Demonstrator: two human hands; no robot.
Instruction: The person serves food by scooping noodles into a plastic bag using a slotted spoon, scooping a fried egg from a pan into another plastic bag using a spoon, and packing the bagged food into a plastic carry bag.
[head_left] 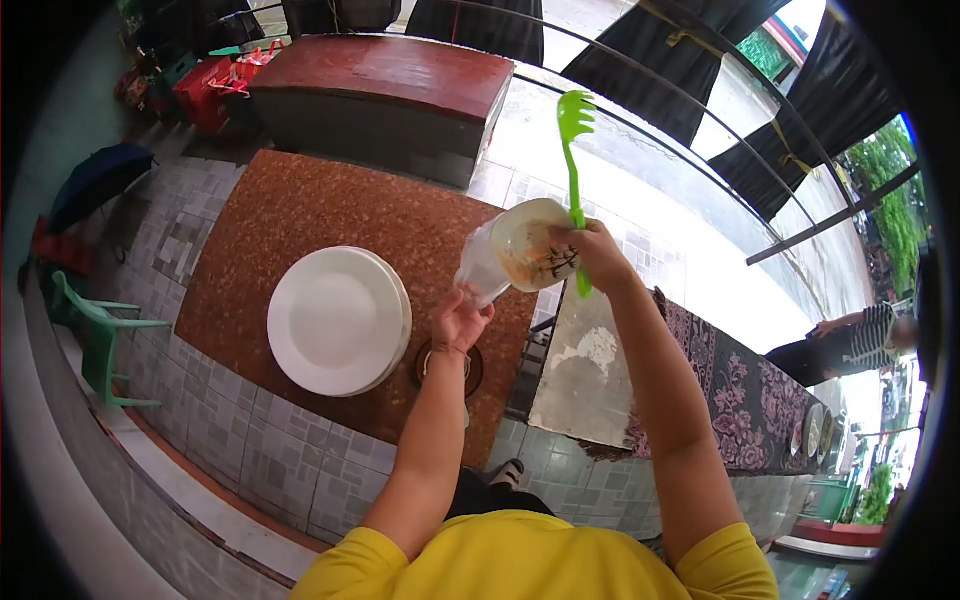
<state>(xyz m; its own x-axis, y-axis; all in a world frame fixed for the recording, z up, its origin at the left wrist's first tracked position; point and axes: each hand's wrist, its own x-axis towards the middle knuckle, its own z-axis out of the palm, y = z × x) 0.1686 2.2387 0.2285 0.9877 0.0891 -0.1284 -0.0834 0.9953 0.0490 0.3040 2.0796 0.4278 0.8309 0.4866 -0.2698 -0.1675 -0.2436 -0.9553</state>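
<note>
Head view: right hand (597,257) clasped bowl (528,240) and green server (574,120); left hand (460,322), fingers half-open, touched clear plastic (482,268).
White plates (336,320) stood left; the left wrist partly hid a dark dish (474,370).

At centre right of the frame, a green fork-ended utensil (573,170) and a patterned bowl (535,246) are held by the right hand (597,257).

Desk (240,230) — speckled, polished stone by its look, with a faint sheen. Stacked plates (335,320): smooth white plastic or foam, fairly matt. Fork-ended server (574,165): glossy green plastic. Bag (482,268): thin, clear, crinkled plastic. Chair (100,335): smooth green plastic. Runner (745,395) — patterned cloth, matt. Shirt (540,560): soft yellow cloth.
</note>
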